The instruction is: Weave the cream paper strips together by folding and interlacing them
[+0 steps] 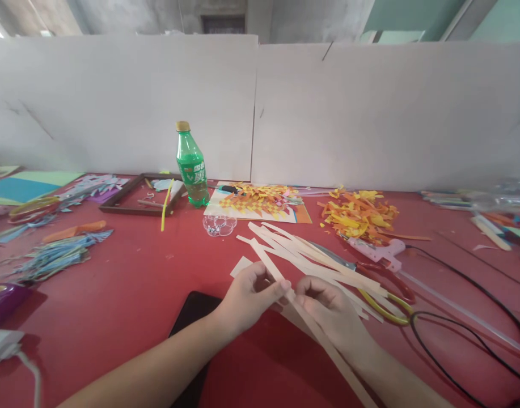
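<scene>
A long cream paper strip (323, 337) runs from above my fingers down toward the bottom edge. My left hand (251, 292) pinches it between thumb and forefinger, near its upper part. Close beside, my right hand (328, 309) has its fingers curled onto the same strip, the fingertips almost meeting those of the left. Beyond my hands lies a loose pile of cream paper strips (302, 249). Partly beneath that pile are scissors with red and yellow handles (389, 309). A black flat device (191, 323) is partly covered by my left forearm.
A green bottle (193, 170) stands near the white partition (157, 102). Orange and yellow paper pieces (357, 215) are heaped at the back right, beside a pink glue gun (381, 252) with a black cable (468, 272). A brown frame (123, 209) and blue fringed paper (59, 255) lie left.
</scene>
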`<action>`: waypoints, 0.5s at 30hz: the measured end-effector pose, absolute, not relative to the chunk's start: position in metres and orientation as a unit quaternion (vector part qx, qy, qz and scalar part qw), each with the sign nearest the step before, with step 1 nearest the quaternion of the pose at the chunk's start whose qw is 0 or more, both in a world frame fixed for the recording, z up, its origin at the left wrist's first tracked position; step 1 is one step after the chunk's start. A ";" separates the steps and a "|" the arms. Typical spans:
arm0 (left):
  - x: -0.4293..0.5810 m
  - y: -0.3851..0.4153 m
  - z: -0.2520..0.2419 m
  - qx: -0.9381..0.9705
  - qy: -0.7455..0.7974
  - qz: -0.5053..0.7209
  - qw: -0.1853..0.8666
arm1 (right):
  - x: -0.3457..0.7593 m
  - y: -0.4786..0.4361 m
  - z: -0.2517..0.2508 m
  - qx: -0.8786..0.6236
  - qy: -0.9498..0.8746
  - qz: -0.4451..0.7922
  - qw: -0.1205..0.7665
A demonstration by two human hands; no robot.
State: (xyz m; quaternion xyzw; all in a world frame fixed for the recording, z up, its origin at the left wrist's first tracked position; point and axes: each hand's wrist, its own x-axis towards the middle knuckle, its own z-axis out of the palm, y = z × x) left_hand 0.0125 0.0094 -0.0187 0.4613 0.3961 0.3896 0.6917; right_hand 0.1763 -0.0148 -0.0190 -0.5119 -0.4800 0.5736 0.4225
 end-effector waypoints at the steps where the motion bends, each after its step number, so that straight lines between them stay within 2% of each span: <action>1: 0.013 0.009 -0.020 0.470 0.389 0.379 0.696 | 0.176 -0.015 -0.019 -0.512 -0.474 0.576 0.427; 7: 0.016 0.007 -0.025 0.491 0.395 0.339 0.699 | 0.177 -0.011 -0.025 -0.501 -0.452 0.608 0.418; 15: 0.015 0.008 -0.025 0.449 0.388 0.369 0.715 | 0.180 -0.010 -0.033 -0.464 -0.479 0.614 0.423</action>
